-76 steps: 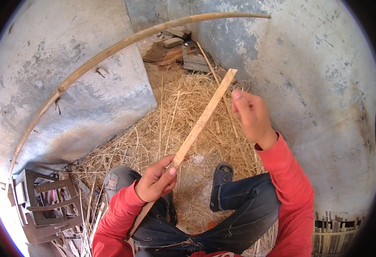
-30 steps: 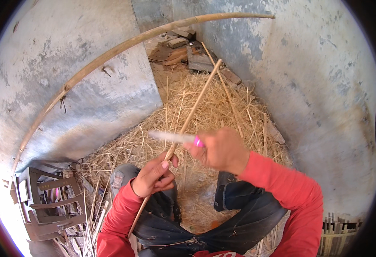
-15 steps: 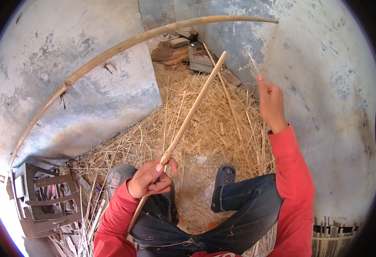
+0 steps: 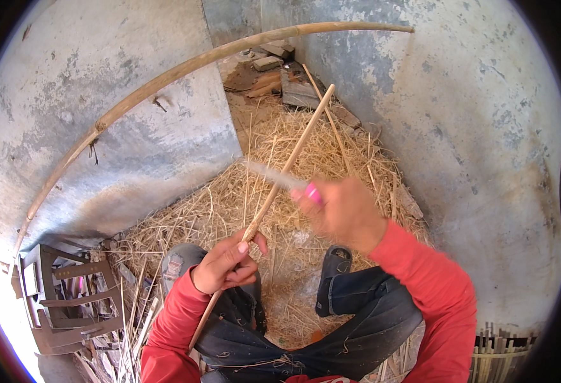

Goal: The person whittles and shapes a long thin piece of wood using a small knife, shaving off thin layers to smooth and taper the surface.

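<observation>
Pale shavings (image 4: 324, 152) litter the floor (image 4: 296, 284); left hand (image 4: 228, 263) grasps one stick (image 4: 302, 140), right hand (image 4: 344, 210) clenches one pink-handled knife (image 4: 313, 193).

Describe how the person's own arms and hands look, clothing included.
Both arms wear long, plain red sleeves: the left sleeve and right sleeve each reach about to the wrist. The left hand is bare. The right hand looks bare too, though motion blur hides finer detail.

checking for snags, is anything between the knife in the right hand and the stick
Nothing visible is: the blurred knife in the right hand crosses the stick beyond the left hand. Whether the blade touches, I can't tell.
</observation>
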Demonstrator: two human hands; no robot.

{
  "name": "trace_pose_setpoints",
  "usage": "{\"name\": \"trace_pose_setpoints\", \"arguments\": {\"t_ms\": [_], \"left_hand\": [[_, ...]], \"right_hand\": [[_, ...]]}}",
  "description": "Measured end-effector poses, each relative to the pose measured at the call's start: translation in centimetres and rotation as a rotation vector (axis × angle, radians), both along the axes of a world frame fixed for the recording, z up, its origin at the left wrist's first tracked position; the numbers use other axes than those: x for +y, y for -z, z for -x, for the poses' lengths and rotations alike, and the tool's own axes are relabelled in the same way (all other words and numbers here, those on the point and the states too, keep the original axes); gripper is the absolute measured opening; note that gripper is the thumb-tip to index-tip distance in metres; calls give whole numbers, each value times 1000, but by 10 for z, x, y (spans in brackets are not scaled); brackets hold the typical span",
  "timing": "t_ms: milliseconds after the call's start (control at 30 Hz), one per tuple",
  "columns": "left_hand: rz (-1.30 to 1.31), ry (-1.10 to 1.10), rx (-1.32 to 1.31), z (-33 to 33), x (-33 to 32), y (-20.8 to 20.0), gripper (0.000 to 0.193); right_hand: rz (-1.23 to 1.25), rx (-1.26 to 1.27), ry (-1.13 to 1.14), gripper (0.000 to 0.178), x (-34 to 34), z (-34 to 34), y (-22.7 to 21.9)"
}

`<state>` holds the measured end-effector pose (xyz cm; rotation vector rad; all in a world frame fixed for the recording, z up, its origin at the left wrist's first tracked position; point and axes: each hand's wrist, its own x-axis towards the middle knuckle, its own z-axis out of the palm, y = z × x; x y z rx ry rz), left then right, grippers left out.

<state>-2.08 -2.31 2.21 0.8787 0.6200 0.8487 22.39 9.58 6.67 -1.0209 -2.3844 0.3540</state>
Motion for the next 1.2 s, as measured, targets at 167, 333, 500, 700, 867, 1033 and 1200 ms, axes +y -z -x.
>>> {"name": "trace_pose_setpoints", "arguments": {"t_ms": [167,333,500,700,867,1033,1200], "left_hand": [[18,-83,31,-2,1,6,37],[23,-141,96,-9,-1,11,34],[-11,-174,190,-13,-3,19,24],[37,-168,104,-13,-3,12,28],[117,-142,153,-22,5,14,36],[78,-39,74,-29,3,7,39],[-16,20,-11,-15,-12,-5,42]], "right_hand": [[-24,-54,-135,54,-30,21,19],[45,-48,139,57,33,5,10],[6,-24,61,56,34,0,14],[57,-7,2,56,8,16,25],[20,-45,127,50,54,1,30],[-57,79,494,63,145,-59,45],[-19,182,650,64,138,-116,35]]}}
